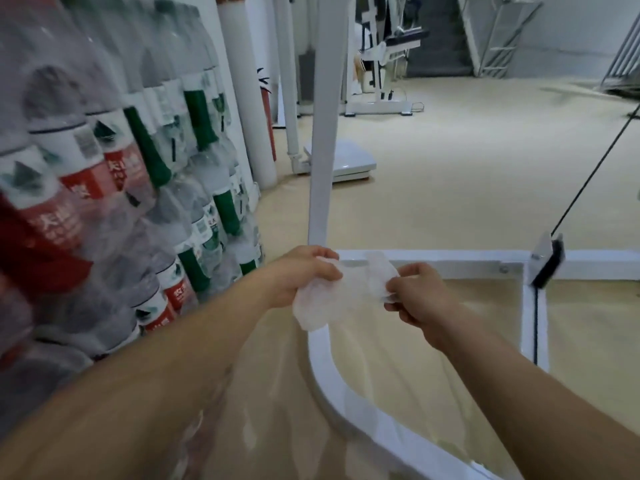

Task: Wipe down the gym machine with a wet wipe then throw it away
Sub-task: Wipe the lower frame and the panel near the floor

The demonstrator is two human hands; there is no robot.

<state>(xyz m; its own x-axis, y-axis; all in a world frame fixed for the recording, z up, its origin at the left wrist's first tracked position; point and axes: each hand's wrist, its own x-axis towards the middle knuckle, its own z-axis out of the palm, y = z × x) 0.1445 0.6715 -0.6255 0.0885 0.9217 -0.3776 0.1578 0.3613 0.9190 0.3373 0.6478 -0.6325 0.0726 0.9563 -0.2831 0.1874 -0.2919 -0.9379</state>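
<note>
A crumpled white wet wipe (341, 296) is stretched between both hands above the floor. My left hand (304, 275) grips its left end in a fist. My right hand (415, 292) pinches its right edge with thumb and fingers. Just behind and below the hands runs the white frame of the gym machine (433, 261), with a white upright post (325, 133) rising from its left corner and a curved white tube (332, 386) bending toward me. A black cable (595, 164) slants down to a black pulley bracket (549, 263) on the frame.
Shrink-wrapped packs of water bottles (114, 188) are stacked high at the left, close to my left arm. A white scale-like platform (343, 161) lies on the beige floor behind the post. Other white gym equipment (381, 57) stands at the far back.
</note>
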